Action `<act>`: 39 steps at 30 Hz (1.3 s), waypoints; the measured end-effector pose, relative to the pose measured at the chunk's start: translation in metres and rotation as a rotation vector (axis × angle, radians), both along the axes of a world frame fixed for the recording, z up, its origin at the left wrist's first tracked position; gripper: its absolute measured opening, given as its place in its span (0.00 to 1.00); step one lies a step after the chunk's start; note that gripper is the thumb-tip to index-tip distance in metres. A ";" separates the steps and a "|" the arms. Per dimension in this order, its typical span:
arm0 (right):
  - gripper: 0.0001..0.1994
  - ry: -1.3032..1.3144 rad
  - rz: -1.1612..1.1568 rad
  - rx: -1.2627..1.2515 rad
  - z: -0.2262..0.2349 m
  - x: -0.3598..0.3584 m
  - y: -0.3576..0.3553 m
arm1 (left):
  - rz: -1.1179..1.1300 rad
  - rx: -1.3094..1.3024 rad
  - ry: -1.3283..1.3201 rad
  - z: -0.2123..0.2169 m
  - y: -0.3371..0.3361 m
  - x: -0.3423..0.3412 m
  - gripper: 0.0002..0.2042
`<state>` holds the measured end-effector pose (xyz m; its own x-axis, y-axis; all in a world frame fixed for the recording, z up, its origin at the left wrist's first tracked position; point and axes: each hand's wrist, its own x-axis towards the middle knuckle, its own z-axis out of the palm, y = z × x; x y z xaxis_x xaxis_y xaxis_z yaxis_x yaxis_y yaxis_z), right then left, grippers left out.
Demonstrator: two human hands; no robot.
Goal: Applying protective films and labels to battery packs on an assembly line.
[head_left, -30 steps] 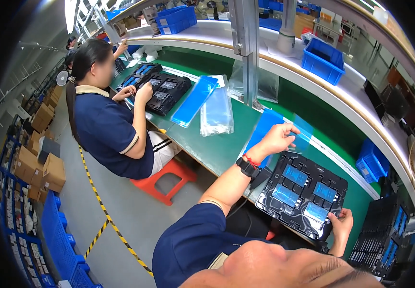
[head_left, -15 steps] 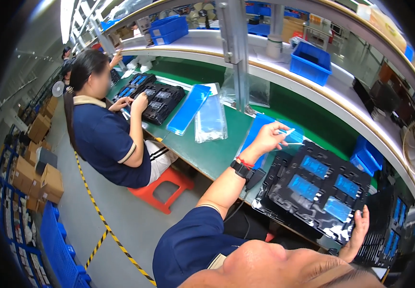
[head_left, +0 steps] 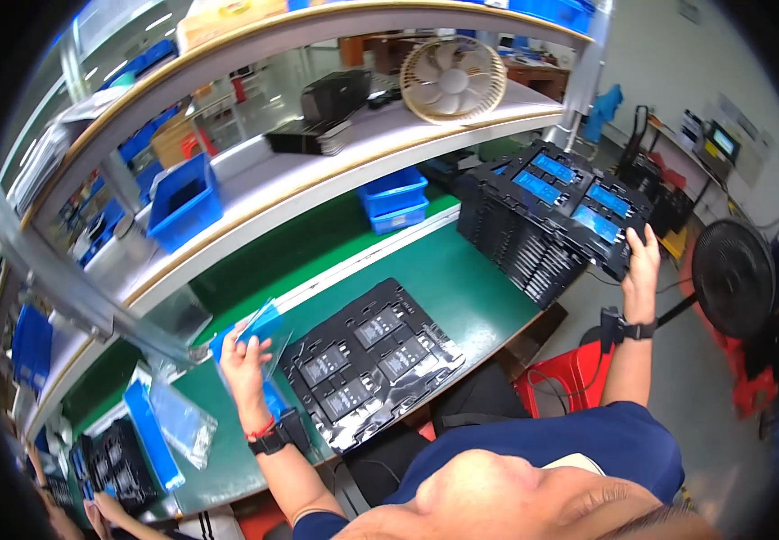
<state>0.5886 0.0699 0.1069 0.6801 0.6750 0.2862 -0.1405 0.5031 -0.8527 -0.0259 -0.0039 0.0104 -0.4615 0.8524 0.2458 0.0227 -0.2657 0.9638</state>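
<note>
- Black plastic: our right hand (head_left: 643,261) pinches the right edge of the upper tray (head_left: 573,194), bearing four blue pieces (head_left: 535,187), at the stack (head_left: 511,241) on the green bench (head_left: 488,301) (whether it rests fully there, we cannot tell).
- Held by one edge, that tray could tip or slide if its rim misses the stack.
- Our left hand (head_left: 245,364) has curled fingers near the blue film (head_left: 271,324); we cannot tell whether they grip anything.
- A snagged wrist could drag film across the lower tray (head_left: 364,362) before us, disturbing its four dark cells (head_left: 406,358).
</note>
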 end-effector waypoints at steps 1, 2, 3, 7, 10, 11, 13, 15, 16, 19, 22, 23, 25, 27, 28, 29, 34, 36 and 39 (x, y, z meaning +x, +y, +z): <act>0.24 -0.099 -0.029 -0.008 -0.009 0.014 0.007 | -0.010 -0.005 0.005 0.001 0.004 0.003 0.15; 0.21 -0.197 -0.047 -0.023 -0.022 0.027 0.017 | -0.009 -0.015 0.010 0.001 0.006 0.004 0.15; 0.15 -0.323 -0.092 -0.182 -0.028 0.034 0.022 | -0.023 -0.013 0.014 0.001 0.006 0.005 0.15; 0.17 -0.298 -0.130 -0.147 -0.052 0.023 0.040 | -0.029 -0.029 0.013 0.000 0.006 0.004 0.16; 0.24 -0.409 -0.134 -0.232 -0.049 0.000 0.045 | -0.018 -0.051 0.020 0.001 0.002 0.005 0.16; 0.26 -0.454 -0.126 -0.319 -0.043 -0.009 0.042 | -0.008 -0.059 0.024 0.002 0.001 0.005 0.16; 0.26 -0.511 -0.332 -0.346 -0.066 0.005 0.059 | -0.028 -0.049 0.029 0.007 0.004 0.010 0.16; 0.27 -0.558 -0.388 -0.364 -0.068 -0.001 0.057 | -0.024 -0.050 0.029 0.008 0.001 0.010 0.16; 0.28 -0.454 -0.231 -0.316 -0.060 -0.013 0.047 | -0.013 -0.051 0.029 0.007 0.000 0.009 0.16; 0.30 -0.331 -0.097 -0.291 -0.052 -0.020 0.038 | -0.011 -0.053 0.033 0.009 -0.001 0.012 0.16; 0.31 -0.536 -0.435 -0.304 -0.057 -0.028 0.036 | -0.009 -0.072 0.042 0.006 -0.003 0.008 0.16; 0.31 -0.759 -0.754 -0.270 -0.060 -0.037 0.040 | -0.005 -0.062 0.043 0.007 -0.003 0.007 0.16; 0.28 -0.997 -0.807 -0.004 -0.030 -0.083 0.018 | 0.009 -0.060 0.053 0.004 -0.005 0.006 0.16; 0.21 -1.067 -0.529 0.087 -0.012 -0.123 0.002 | -0.010 -0.080 0.053 0.009 0.000 0.013 0.15; 0.17 -1.055 -0.307 0.105 -0.010 -0.142 -0.001 | -0.019 -0.096 0.042 0.013 0.001 0.017 0.15; 0.09 -1.145 -0.154 0.125 -0.008 -0.166 0.001 | -0.030 -0.088 0.045 0.014 0.003 0.018 0.15; 0.12 -1.674 0.787 0.245 -0.049 -0.257 0.034 | -0.021 -0.107 0.025 0.014 0.001 0.015 0.15; 0.14 -1.735 0.994 0.165 -0.061 -0.283 0.041 | -0.012 -0.107 0.024 0.014 0.000 0.015 0.15; 0.16 -1.777 1.063 0.116 -0.068 -0.303 0.047 | -0.010 -0.113 0.036 0.015 -0.003 0.016 0.15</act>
